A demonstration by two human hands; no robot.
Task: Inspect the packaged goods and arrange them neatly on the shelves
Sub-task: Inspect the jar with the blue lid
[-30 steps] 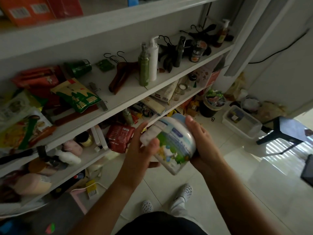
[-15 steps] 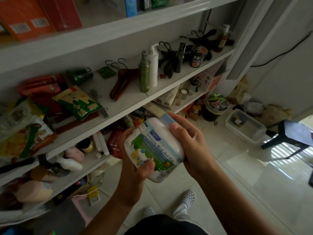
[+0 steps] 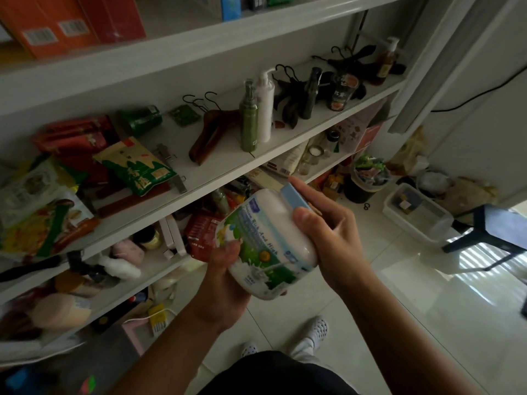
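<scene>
A white jar [image 3: 265, 240] with a pale blue lid and a green and blue printed label lies tilted in front of the white shelves [image 3: 216, 172]. My left hand [image 3: 225, 280] grips its bottom end from below, thumb on the label. My right hand [image 3: 328, 232] grips the lid end, fingers curled over the blue lid. The jar's label faces up at me. Snack packets [image 3: 137, 166] lie in a loose heap on the left of the middle shelf.
Wooden hangers [image 3: 211, 132], a green spray bottle [image 3: 248, 121] and a white pump bottle [image 3: 265, 106] stand on the middle shelf. Orange boxes [image 3: 57, 27] sit on the top shelf. On the floor are a dark bin [image 3: 365, 181], a clear tub [image 3: 413, 212] and a black stool [image 3: 493, 229].
Both hands turned the jar so its label faces up and lowered it slightly to the left. My view tilted up a little, showing more of the top shelf.
</scene>
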